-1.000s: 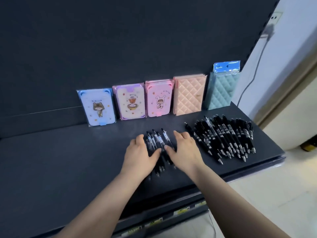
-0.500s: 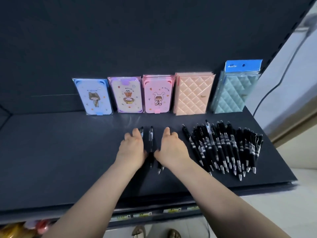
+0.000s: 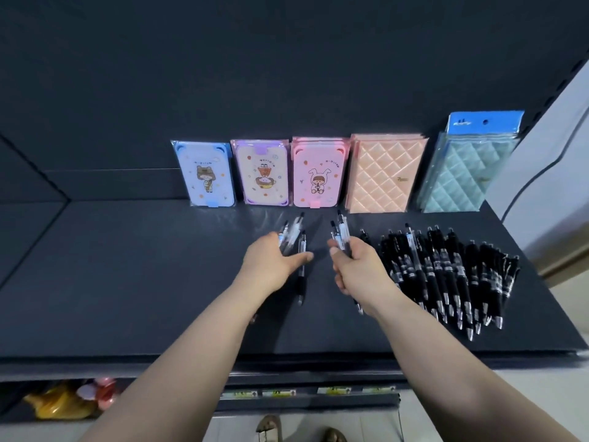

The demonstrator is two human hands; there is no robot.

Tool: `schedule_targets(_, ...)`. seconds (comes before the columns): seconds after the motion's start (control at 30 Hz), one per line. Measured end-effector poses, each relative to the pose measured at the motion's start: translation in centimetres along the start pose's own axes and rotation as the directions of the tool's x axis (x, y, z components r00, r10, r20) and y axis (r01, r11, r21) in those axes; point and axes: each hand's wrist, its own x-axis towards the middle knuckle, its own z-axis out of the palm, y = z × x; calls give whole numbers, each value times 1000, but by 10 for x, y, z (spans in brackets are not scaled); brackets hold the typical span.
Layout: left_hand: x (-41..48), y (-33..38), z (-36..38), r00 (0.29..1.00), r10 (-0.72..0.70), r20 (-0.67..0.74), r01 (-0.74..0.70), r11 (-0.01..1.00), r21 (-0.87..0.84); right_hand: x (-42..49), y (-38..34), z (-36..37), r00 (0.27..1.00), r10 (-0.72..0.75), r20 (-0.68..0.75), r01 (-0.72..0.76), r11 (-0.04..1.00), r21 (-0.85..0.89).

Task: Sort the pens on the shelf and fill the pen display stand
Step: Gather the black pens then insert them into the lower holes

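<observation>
The left hand (image 3: 274,264) is clenched round a clutch of clear-barrelled pens (image 3: 291,234). Its fingers wrap the middle of the barrels, and the clicker ends fan out toward the back of the shelf (image 3: 127,282). The right hand (image 3: 358,269), just beside it, grips a second clutch (image 3: 341,232) the same way. By the left thumb a loose pen (image 3: 301,275) appears to lie on the shelf, tip toward the front edge. Another tip shows below the right wrist.

Toward the right edge lies a heap of black pens (image 3: 446,275), side by side and overlapping, tips toward the front. Along the back edge a row of notebooks (image 3: 318,173) leans against the rear panel. No display stand is in view.

The pens look light, stiff and smooth, so a loosely held bundle would likely fan out or slip apart. The dark grip section near the tip probably gives the surest hold. Taking them round the middle and levelling the tips against the shelf should keep them together. They should bear squeezing, though the clips may snag one another.
</observation>
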Motion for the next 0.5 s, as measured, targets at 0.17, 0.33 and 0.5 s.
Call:
schedule_targets(0.17,6,18,8,991,-22,135,-31,927,374,-8,-9,-19,998,-27,-59,27,1000,-7)
schedule_targets(0.33,-3,32,14,968,30,250,56,942,-331,-15,-18,-90,909,-249,-335,48,859,-510)
schedule_targets(0.5,-10,58,25,923,51,382,253,667,-701,-8,-11,-113,903,-224,-366,-123,682,-721)
